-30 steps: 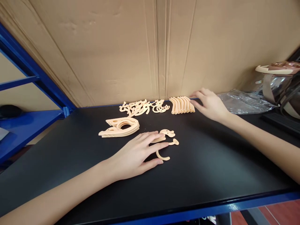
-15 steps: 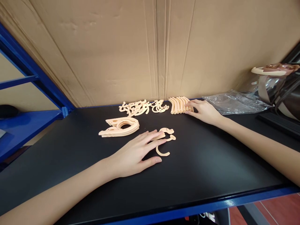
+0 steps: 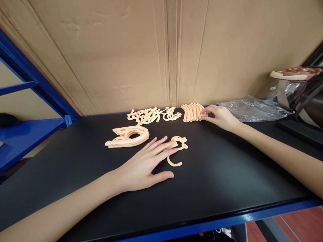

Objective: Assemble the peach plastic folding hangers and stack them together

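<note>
My left hand (image 3: 148,164) lies flat with its fingers spread. Its fingertips rest over a cream plastic piece (image 3: 178,139) with a curved arm, partly hidden by them. Just beyond the fingers lies a cream C-shaped hook (image 3: 175,164). At the back of the table, my right hand (image 3: 218,116) pinches the rightmost piece of a row of curved cream plastic arms (image 3: 191,112), thumb and forefinger at its end. Left of my left fingertips sits a stack of folded cream plastic hangers (image 3: 128,137).
Loose cream hooks (image 3: 171,114) and a tangled heap of small cream parts (image 3: 143,116) lie along the cardboard wall (image 3: 113,57). A clear plastic bag (image 3: 252,109) is beyond my right hand. A blue frame (image 3: 50,87) borders the black table (image 3: 214,188).
My right thumb and forefinger have closed a little at the right end of the row. My left fingers have spread slightly apart, staying in place.
</note>
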`<state>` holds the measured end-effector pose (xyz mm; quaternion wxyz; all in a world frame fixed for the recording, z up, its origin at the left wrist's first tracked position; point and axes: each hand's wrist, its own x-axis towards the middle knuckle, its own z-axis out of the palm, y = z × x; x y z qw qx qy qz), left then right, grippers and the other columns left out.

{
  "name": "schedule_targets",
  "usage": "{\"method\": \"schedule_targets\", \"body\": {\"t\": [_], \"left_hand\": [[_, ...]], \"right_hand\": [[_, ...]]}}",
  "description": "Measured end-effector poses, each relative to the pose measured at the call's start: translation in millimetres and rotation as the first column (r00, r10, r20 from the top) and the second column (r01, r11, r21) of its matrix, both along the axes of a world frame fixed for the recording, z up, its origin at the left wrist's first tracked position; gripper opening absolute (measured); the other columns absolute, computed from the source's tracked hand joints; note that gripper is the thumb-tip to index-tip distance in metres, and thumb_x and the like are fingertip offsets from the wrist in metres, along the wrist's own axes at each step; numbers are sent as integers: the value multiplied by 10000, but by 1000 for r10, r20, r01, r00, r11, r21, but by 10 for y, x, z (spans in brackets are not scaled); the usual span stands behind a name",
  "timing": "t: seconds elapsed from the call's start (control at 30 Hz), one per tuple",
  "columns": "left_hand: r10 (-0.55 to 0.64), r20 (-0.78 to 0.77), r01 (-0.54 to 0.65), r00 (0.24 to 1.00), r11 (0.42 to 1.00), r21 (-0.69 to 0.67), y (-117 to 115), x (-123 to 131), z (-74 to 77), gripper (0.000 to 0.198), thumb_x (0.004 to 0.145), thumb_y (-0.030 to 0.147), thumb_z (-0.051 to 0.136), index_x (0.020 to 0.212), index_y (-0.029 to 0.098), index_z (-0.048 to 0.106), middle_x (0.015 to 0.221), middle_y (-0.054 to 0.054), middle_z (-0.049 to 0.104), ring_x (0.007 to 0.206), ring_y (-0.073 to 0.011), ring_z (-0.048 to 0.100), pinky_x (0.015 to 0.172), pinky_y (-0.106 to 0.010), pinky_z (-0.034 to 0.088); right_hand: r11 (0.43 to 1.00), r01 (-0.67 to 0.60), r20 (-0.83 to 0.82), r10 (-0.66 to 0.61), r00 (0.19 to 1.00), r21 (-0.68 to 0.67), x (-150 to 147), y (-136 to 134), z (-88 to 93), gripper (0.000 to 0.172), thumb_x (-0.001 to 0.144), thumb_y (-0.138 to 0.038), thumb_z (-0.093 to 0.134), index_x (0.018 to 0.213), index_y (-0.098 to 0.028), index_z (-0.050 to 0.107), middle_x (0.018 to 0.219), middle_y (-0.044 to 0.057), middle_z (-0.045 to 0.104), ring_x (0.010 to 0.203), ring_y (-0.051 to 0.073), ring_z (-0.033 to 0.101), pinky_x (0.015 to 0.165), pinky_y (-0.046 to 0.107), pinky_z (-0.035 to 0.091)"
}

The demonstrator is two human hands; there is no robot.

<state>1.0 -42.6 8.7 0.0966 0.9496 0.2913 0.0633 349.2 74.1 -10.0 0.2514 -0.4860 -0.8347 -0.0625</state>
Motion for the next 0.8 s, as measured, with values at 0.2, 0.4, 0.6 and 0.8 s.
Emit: {"method": "schedule_targets", "body": {"t": [0.2,0.4,0.6,0.8], "left_hand": [[17,-16,-17,1000,1000,-20,2,5,18,629,955,538,437,1498,282,250,1567,6,271,1473,-224,135,1212,-464,124],[23,-9,-24,1000,999,-27,-10,16,30,624,949,525,461,1493,290,265,1561,-3,284,1467,-236,161,1206,-473,161],[31,-14,-32,999,999,-37,-20,12,34,630,948,512,474,1497,293,256,1566,6,273,1468,-236,156,1202,-460,187],[28,-17,-28,999,999,-24,-23,14,47,621,953,518,458,1493,278,267,1562,3,283,1470,-228,152,1203,-462,182]], "right_hand": [[1000,-28,-33,28,999,-3,52,23,38,254,889,-416,540,961,-202,656,976,58,701,890,226,676,780,342,491],[998,-61,-22,61,998,1,87,44,59,243,883,-405,551,950,-200,662,963,60,708,871,230,671,760,341,485],[999,-46,76,44,996,21,76,18,98,218,885,-350,521,949,-203,669,923,55,705,830,237,658,752,350,470],[1000,10,70,-11,997,17,45,-8,75,230,885,-336,493,953,-197,663,992,68,684,825,236,652,760,356,470]]}}
